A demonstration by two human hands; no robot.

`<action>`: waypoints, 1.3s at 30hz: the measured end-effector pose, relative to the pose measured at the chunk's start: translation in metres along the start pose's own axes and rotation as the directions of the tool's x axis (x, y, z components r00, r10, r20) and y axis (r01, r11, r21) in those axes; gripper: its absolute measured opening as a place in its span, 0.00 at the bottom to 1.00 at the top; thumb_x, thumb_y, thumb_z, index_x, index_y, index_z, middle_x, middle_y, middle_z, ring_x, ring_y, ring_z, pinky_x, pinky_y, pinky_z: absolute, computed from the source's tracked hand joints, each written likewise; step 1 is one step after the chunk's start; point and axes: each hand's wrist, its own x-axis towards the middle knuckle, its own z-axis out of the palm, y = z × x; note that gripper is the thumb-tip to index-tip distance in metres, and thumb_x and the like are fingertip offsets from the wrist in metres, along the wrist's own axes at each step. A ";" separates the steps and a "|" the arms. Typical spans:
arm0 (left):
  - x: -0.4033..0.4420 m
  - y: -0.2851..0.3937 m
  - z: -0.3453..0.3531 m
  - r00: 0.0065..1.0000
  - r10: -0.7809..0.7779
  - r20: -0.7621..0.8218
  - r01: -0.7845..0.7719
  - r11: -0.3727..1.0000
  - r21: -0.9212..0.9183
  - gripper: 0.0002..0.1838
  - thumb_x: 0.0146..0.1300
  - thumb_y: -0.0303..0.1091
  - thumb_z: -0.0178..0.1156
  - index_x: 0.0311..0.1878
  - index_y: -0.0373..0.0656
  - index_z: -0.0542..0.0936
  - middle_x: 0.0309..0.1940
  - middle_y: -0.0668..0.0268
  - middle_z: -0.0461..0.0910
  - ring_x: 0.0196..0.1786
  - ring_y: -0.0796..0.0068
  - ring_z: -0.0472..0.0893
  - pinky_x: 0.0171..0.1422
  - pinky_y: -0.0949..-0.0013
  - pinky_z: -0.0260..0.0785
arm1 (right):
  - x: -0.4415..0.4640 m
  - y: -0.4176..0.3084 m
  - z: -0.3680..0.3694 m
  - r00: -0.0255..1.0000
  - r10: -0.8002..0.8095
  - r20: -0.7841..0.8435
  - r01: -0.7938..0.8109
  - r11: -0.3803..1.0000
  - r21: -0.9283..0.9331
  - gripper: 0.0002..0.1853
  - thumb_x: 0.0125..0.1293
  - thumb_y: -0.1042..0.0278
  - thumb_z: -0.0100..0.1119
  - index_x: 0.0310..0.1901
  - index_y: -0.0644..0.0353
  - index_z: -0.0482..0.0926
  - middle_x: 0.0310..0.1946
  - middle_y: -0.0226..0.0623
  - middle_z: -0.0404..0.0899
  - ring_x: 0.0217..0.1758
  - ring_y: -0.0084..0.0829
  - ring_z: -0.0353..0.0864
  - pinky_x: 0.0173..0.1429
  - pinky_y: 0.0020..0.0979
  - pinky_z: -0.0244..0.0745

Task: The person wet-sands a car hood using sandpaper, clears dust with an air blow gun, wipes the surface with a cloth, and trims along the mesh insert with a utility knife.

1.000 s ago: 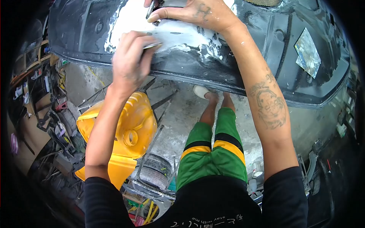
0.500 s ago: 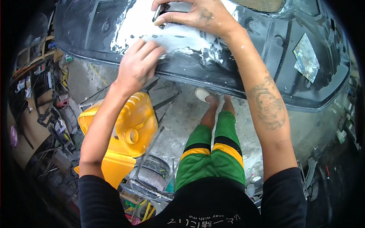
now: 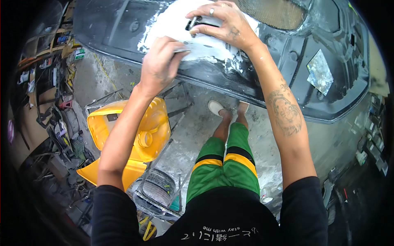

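Pinches a thin flat scraper [image 3: 181, 51] between the thumb and fingers of the left hand [image 3: 160, 61], at eleven o'clock. Clamps the thumb and fingers of the right hand [image 3: 232, 24] on a small dark piece [image 3: 189, 25] with a shiny edge, just past twelve o'clock. Wears a ring [image 3: 211, 12] on that same hand. Holds the two hands apart but near each other, with the right one higher up. Leans both arms out over a big black panel [image 3: 111, 37], wide enough to go from ten o'clock to two. Has a large white patch [image 3: 168, 24] on the panel at twelve o'clock, right by both hands. Cannot tell about any touching between scraper and patch.

See also some brown mesh [image 3: 275, 12] in the panel at one o'clock, and a shiny, pointy-cornered plate [image 3: 320, 73] on top at two. Wears green shorts [image 3: 219, 180] at five o'clock, and pale shoes [image 3: 215, 108] on the grey floor [image 3: 256, 137]. See yellow plastic [image 3: 156, 115] beside the left arm at nine, and tyres [image 3: 156, 194] at seven.
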 end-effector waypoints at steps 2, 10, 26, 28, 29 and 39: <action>-0.011 0.006 -0.019 0.985 -0.121 -0.124 0.121 0.993 -0.008 0.09 0.57 0.20 0.67 0.41 0.37 0.79 0.35 0.59 0.78 0.39 0.61 0.79 0.44 0.64 0.72 | -0.009 -0.005 -0.001 0.991 0.102 0.083 -0.103 0.995 0.003 0.21 0.62 0.55 0.72 0.53 0.54 0.83 0.50 0.41 0.86 0.60 0.35 0.81 0.70 0.37 0.70; -0.071 0.099 -0.055 0.753 -0.582 -0.308 0.513 0.812 -0.279 0.05 0.63 0.24 0.66 0.39 0.35 0.79 0.35 0.58 0.78 0.39 0.64 0.80 0.47 0.66 0.72 | -0.082 -0.108 0.008 0.905 0.215 0.368 -0.202 0.977 -0.074 0.26 0.70 0.58 0.62 0.64 0.64 0.74 0.65 0.48 0.74 0.72 0.47 0.68 0.76 0.47 0.62; -0.198 0.235 -0.113 0.359 -0.856 -0.372 0.839 0.471 -0.273 0.06 0.64 0.27 0.66 0.40 0.35 0.80 0.36 0.55 0.77 0.39 0.57 0.79 0.47 0.62 0.72 | -0.038 -0.156 -0.007 0.482 0.547 0.685 -0.057 0.799 -0.598 0.35 0.74 0.49 0.52 0.66 0.78 0.68 0.69 0.58 0.69 0.74 0.50 0.67 0.79 0.46 0.57; -0.193 0.245 -0.117 0.342 -0.848 -0.406 0.848 0.464 -0.255 0.07 0.64 0.28 0.66 0.40 0.35 0.80 0.36 0.56 0.77 0.39 0.56 0.79 0.47 0.62 0.72 | -0.022 -0.149 -0.023 0.415 0.515 0.750 -0.254 0.857 -0.448 0.33 0.73 0.50 0.52 0.62 0.78 0.73 0.65 0.56 0.75 0.68 0.49 0.74 0.76 0.44 0.63; -0.190 0.249 -0.116 0.343 -0.846 -0.408 0.854 0.462 -0.239 0.07 0.64 0.28 0.65 0.40 0.35 0.79 0.36 0.56 0.77 0.39 0.56 0.79 0.47 0.62 0.72 | -0.041 -0.124 -0.009 0.570 0.310 0.761 -0.055 0.938 -0.341 0.37 0.74 0.46 0.49 0.68 0.76 0.67 0.70 0.55 0.69 0.75 0.47 0.67 0.80 0.47 0.54; -0.130 0.291 -0.088 0.187 -0.841 -0.507 0.879 0.373 -0.296 0.06 0.63 0.25 0.65 0.39 0.34 0.78 0.36 0.55 0.77 0.39 0.56 0.79 0.48 0.62 0.72 | 0.030 -0.140 -0.058 -0.067 0.347 0.936 0.466 0.840 -0.278 0.42 0.74 0.35 0.43 0.73 0.68 0.62 0.74 0.57 0.62 0.81 0.43 0.55 0.83 0.51 0.43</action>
